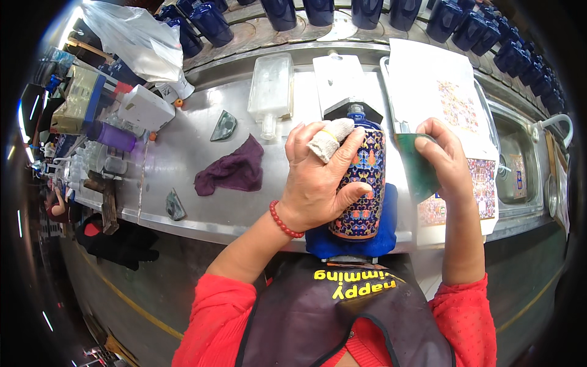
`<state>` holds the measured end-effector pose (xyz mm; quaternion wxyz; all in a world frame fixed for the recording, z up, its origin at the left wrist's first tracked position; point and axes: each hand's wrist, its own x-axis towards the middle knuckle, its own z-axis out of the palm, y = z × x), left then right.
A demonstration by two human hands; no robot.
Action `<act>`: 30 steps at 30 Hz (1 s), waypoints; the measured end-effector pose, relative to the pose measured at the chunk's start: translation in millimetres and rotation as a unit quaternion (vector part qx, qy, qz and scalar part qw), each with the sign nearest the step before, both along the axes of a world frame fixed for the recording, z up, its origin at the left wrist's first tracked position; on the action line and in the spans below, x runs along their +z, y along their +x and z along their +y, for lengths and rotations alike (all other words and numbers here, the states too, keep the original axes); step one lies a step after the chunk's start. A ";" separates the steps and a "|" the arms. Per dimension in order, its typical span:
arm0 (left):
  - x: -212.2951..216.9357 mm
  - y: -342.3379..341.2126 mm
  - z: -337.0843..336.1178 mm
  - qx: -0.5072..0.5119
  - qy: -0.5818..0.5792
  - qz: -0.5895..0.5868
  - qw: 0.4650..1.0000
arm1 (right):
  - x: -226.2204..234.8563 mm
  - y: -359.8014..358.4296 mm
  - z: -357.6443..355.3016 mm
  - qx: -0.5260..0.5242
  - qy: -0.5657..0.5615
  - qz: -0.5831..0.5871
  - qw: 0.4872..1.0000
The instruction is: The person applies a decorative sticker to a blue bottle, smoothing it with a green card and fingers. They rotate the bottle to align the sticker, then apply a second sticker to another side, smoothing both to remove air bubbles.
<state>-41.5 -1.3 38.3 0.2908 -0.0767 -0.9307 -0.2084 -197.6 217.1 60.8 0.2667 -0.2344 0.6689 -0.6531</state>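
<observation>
So the left hand (318, 177) grips a patterned blue bottle (362, 183), already decal-covered as far as shows; right hand (443, 162) pinches a green pad (417, 166), mid-smoothing I'd guess.

Single view: a head-worn fisheye camera looking steeply down at close range. The metal workbench (183, 153) fills the middle of the frame, its edges bending toward the dark circular rim. The wearer's forearms and apron (342, 306) enter from the lower edge. Rows of dark blue bottles (281, 12) line the top edge.
</observation>
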 end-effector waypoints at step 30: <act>-55.7 88.7 55.7 0.046 0.024 0.009 0.999 | -8.5 100.2 20.7 0.022 0.005 0.642 0.766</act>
